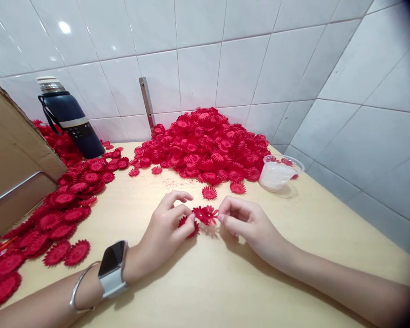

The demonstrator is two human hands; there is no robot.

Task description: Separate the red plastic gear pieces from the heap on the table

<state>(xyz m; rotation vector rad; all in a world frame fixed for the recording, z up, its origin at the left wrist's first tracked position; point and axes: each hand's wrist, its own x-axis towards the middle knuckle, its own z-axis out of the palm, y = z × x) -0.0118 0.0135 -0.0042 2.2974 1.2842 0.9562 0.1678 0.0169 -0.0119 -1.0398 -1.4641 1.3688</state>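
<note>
A red fringed flower-shaped piece [206, 215] is held just above the table between my two hands. My left hand [172, 221] pinches its left edge between thumb and fingertips. On the opposite edge, my right hand [248, 221] grips it with thumb and index finger, the other fingers curled in. Another red flower-shaped piece [192, 228] lies under my left fingertips, partly hidden by them. Two loose red flower pieces, one of them here [209, 192], rest flat just beyond my hands.
A large heap of red flower pieces [205, 146] stands against the tiled wall. A clear plastic cup [276, 175] with white contents sits at right. At left are stacked red discs [63, 214], a dark blue bottle [77, 120] and a cardboard box [17, 159]. A metal strip [146, 102] leans behind.
</note>
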